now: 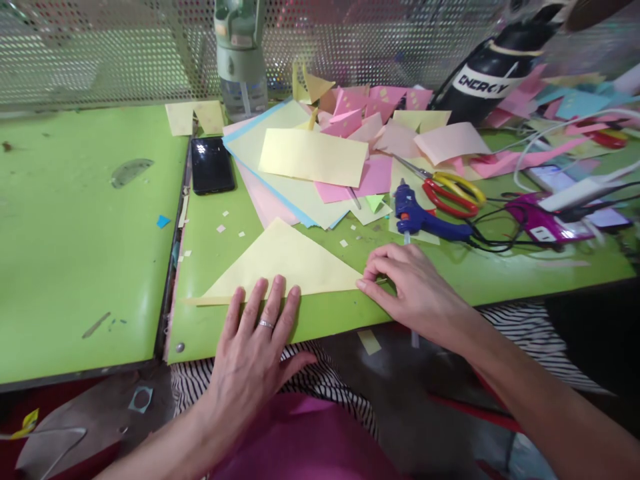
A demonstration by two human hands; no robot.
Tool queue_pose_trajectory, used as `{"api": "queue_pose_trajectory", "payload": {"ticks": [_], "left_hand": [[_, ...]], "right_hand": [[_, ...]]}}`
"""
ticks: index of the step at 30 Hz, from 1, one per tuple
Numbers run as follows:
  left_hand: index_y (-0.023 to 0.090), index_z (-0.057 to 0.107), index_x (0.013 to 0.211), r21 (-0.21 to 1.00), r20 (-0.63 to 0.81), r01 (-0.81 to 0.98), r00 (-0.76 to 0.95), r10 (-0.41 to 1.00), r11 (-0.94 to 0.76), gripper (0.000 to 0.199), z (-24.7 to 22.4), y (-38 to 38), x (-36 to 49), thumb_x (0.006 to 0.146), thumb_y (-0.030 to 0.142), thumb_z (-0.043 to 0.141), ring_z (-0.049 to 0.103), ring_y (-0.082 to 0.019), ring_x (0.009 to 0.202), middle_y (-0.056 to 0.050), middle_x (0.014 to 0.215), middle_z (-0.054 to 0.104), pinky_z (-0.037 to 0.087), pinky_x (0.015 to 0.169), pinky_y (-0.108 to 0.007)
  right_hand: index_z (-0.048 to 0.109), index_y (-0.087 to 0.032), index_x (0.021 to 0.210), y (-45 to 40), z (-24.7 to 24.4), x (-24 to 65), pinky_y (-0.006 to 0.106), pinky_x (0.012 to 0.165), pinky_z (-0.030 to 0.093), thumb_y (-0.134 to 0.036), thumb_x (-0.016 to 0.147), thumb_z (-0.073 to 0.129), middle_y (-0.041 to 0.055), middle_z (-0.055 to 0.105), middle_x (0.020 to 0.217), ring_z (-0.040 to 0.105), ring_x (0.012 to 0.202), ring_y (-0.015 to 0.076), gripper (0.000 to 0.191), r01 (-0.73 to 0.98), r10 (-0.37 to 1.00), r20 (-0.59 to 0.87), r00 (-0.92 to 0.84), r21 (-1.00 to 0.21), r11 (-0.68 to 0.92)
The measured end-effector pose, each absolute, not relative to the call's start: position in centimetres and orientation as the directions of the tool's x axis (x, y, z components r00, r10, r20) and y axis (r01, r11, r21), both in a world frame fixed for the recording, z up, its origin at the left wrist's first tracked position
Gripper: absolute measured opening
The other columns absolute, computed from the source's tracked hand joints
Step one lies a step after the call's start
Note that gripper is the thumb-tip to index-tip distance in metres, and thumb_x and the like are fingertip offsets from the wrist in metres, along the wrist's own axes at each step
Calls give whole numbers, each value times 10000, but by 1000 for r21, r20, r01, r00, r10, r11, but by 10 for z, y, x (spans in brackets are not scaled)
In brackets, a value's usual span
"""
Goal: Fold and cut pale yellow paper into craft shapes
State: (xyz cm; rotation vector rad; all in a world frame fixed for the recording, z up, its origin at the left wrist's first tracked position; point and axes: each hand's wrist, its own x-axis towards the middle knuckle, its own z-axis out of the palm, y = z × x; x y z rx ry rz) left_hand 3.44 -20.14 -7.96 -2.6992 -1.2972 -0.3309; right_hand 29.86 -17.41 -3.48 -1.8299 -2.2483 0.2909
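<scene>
A pale yellow paper (280, 260), folded into a wide triangle, lies on the green table (90, 253) near its front edge. A narrow strip runs along the paper's lower edge and sticks out at the left corner. My left hand (263, 327) lies flat with fingers spread, its fingertips on the lower edge of the paper. At the right corner my right hand (400, 283) pinches the paper between thumb and fingers. Beyond that hand lies a blue glue gun (430, 221), with scissors (453, 193) with red and yellow handles behind it.
A black phone (213, 165) and a water bottle (241, 67) stand or lie at the back left. Stacked paper sheets (313, 157) and pink scraps are behind the triangle. A black bottle (493, 73), cables and a purple power strip (533, 217) are at the right.
</scene>
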Motion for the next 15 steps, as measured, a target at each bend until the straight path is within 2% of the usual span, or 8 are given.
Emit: {"api": "queue_pose_trajectory", "payload": {"ticks": [5, 10, 12, 15], "left_hand": [[174, 357, 1499, -16, 251, 781, 607, 754, -624, 877, -79, -202, 34, 841, 744, 465, 368, -324, 1411, -101, 1553, 371, 209, 1207, -499], [169, 352, 1502, -8, 260, 777, 609, 749, -629, 869, -80, -201, 34, 850, 734, 460, 354, -330, 1418, -106, 1554, 369, 200, 1207, -503], [168, 350, 1503, -7, 266, 778, 607, 749, -629, 869, -81, -201, 34, 854, 737, 448, 349, -331, 1421, -108, 1555, 367, 191, 1208, -503], [173, 346, 1507, -3, 259, 778, 608, 751, -629, 873, -81, -201, 35, 855, 747, 429, 344, -329, 1424, -105, 1559, 359, 178, 1211, -503]], "right_hand": [[583, -218, 786, -175, -40, 308, 438, 826, 418, -357, 889, 481, 76, 626, 922, 545, 889, 255, 200, 948, 978, 90, -186, -246, 202], [624, -198, 893, -183, -44, 310, 414, 775, 409, -288, 897, 494, 93, 656, 963, 555, 895, 271, 159, 975, 969, 178, -171, -113, 193], [661, -200, 967, -190, -41, 303, 415, 794, 403, -215, 914, 472, 92, 681, 1030, 552, 926, 271, 197, 972, 940, 260, -221, -20, 233], [647, -216, 1185, -205, -37, 286, 436, 877, 380, -140, 921, 461, 54, 695, 1190, 538, 1044, 273, 333, 932, 854, 378, -358, 92, 350]]}}
